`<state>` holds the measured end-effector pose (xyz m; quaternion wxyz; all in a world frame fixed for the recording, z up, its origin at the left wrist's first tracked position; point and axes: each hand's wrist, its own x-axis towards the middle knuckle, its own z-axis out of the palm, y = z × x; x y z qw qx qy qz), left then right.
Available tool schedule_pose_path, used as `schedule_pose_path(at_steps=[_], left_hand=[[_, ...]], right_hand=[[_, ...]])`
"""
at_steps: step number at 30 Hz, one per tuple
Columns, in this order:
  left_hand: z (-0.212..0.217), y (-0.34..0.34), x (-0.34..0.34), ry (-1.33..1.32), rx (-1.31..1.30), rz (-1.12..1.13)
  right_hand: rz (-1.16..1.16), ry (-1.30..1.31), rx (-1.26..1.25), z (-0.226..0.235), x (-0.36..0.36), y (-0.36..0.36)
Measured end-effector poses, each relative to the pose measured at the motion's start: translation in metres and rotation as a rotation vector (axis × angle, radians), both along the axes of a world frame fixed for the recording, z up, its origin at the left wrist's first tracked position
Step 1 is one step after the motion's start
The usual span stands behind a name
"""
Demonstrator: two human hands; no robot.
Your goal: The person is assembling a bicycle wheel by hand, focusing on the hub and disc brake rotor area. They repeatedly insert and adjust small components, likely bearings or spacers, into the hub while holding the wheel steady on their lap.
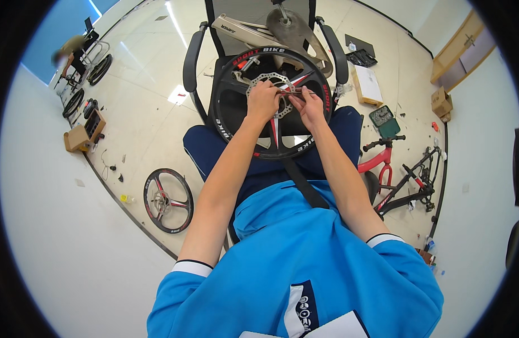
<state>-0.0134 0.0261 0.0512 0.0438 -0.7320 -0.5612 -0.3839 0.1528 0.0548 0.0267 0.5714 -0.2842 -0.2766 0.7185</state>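
Observation:
A black bicycle wheel [226, 107] with broad spokes and red and white markings lies across my lap and the chair in front of me. A silver brake disc [254, 84] with a wavy, pierced edge sits at its hub. My left hand [263, 101] is closed over the disc's middle, its fingertips bent; what they grip is hidden. A thin dark rod-shaped tool [290, 92] runs across the hub between the hands. My right hand [309, 108] pinches its right part between thumb and fingers. The tool's left end is hard to make out.
Behind the wheel, an office chair [192, 62] holds a pale bike frame [242, 32]. Another wheel [168, 200] lies at left. At right are a green toolbox [385, 120], a red bike frame [377, 163] and a black frame [406, 194]. A person [70, 53] bends at far left.

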Motion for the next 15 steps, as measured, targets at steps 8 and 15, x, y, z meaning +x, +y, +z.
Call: schedule_pose_path(at_steps=[8,15], left_hand=[[-0.001,0.001,-0.002,0.177,0.021,-0.005],[-0.003,0.000,0.004,0.162,0.056,0.012]], right_hand=[[0.040,-0.268,0.005,0.006,0.015,-0.011],[0.116,-0.429,0.046,0.026,0.021,0.027]])
